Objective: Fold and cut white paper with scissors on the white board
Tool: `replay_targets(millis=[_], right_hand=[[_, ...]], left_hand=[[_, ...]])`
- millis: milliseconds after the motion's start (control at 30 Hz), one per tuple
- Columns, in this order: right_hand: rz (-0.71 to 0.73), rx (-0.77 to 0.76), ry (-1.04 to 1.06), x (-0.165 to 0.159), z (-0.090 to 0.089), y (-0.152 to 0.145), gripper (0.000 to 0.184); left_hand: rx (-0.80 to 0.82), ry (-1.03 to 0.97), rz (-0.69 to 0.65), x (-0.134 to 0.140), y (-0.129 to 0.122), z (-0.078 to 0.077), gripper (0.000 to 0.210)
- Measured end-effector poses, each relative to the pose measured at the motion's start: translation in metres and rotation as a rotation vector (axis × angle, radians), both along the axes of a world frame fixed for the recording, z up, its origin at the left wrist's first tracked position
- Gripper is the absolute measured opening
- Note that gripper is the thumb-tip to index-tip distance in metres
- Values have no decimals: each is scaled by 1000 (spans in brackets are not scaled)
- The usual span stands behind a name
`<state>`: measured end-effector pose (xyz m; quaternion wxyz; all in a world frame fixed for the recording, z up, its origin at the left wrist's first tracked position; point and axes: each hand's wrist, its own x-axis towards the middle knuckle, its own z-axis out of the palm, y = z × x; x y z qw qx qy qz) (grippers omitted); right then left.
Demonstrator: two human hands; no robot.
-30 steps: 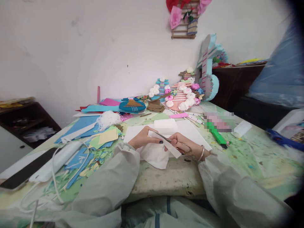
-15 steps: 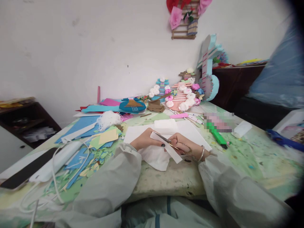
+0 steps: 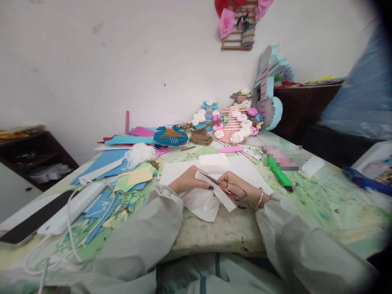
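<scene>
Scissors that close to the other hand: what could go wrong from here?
1. Nick: the scissors in the right hand point toward the left hand, so a slip might catch skin.
2. Crooked cut: the blades lie along the white strip, which is narrow and juts toward the person at its lower end; it might flex or twist if snipped.

The left forearm [image 3: 143, 234] points toward two o'clock, left grip [image 3: 191, 179] pinched inward; the right forearm [image 3: 297, 232] points toward ten, right grip [image 3: 234, 185] curled.
</scene>
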<state>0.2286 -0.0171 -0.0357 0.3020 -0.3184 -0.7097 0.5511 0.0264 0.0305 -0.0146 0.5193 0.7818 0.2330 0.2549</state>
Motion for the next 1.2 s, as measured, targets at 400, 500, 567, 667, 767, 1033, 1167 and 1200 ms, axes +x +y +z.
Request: replay_targets(millis=[400, 500, 567, 667, 767, 1033, 1167, 1200], right_hand=[[1, 58, -28, -2, 3, -1, 53], [17, 79, -52, 1, 0, 1, 57], [14, 77, -72, 2, -2, 3, 59], [10, 57, -81, 2, -2, 3, 60], [-5, 44, -62, 0, 0, 3, 57], [-68, -116, -129, -3, 10, -1, 24], [-132, -65, -116, 3, 11, 2, 22], [-171, -48, -104, 4, 12, 3, 22]], left_hand=[[0, 2, 9, 1, -3, -1, 19], [23, 11, 15, 1, -3, 1, 18], [31, 21, 23, 1, -4, 3, 17], [7, 37, 39, 2, -4, 4, 17], [-33, 34, 48, 2, -3, 3, 20], [-38, -11, 45, 1, 1, -1, 20], [-19, -63, 78, -1, 4, -2, 29], [-27, -55, 93, -3, 5, -3, 30]])
